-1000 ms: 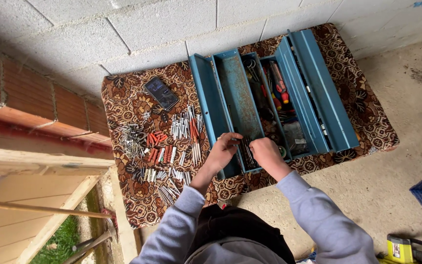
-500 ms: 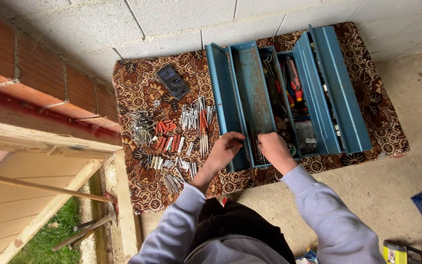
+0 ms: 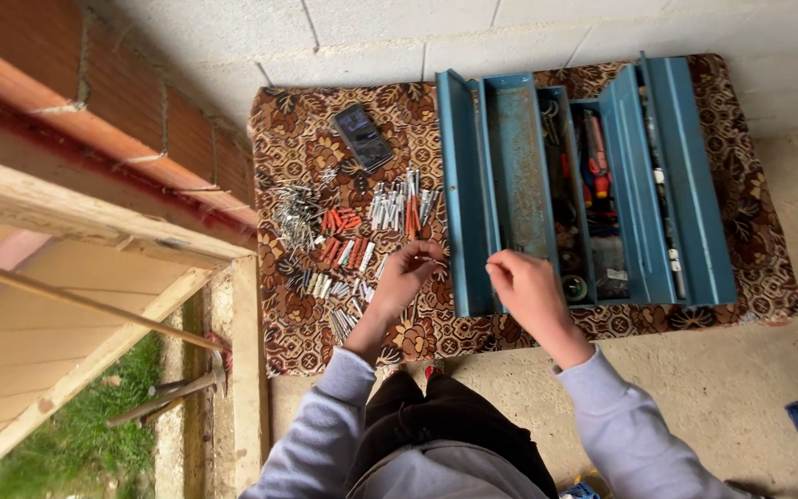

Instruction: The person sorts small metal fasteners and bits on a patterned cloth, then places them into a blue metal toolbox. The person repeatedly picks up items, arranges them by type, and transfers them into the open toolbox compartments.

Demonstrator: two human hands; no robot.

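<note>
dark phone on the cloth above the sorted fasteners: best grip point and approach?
Probably pinch the phone across its two long edges near the middle, coming straight down from above. It lies flat and face-up on the patterned cloth, turned diagonally, so the fingers should line up across that diagonal. The cloth around it is bare; the screw pile sits below and apart, and the blue toolbox stands clear.

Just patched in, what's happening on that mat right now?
A person crouches over a patterned cloth on the floor, beside an open blue metal toolbox with its trays fanned out. The left hand hovers over sorted rows of small fasteners and plugs, fingers pinched as if on a small piece, too small to make out. The right hand is at the toolbox's near tray edge, fingers curled. A dark phone lies at the cloth's far side.
</note>
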